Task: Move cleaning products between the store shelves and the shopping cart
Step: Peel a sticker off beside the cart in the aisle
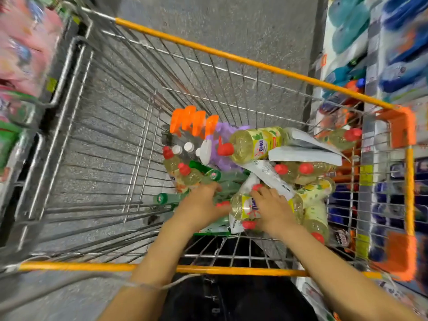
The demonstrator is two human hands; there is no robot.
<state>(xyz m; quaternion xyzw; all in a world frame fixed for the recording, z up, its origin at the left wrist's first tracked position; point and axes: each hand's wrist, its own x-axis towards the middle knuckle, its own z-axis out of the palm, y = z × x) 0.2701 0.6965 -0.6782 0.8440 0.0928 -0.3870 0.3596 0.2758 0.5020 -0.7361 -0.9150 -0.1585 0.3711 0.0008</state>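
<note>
**Narrow aisle, grey floor, stocked on both sides**

The floor was speckled grey concrete under flat, even light. It ran as a narrow strip between two runs of store shelving. The left shelves were a blur of pink and green packaging. The right shelves showed blue, teal and white, with yellow price tags along one edge.

Cart basket: bare metal wire, dull grey, scuffed in places. Top rail: orange coating, smooth, slight sheen. Corner bumper: orange plastic, matt. Floor: grey speckled concrete, rough, matt. Yellow bottle: clear glossy plastic with a printed label; red cap smooth plastic. Spray triggers: orange plastic, glossy. White pouch: thin creased film, shiny.
</note>
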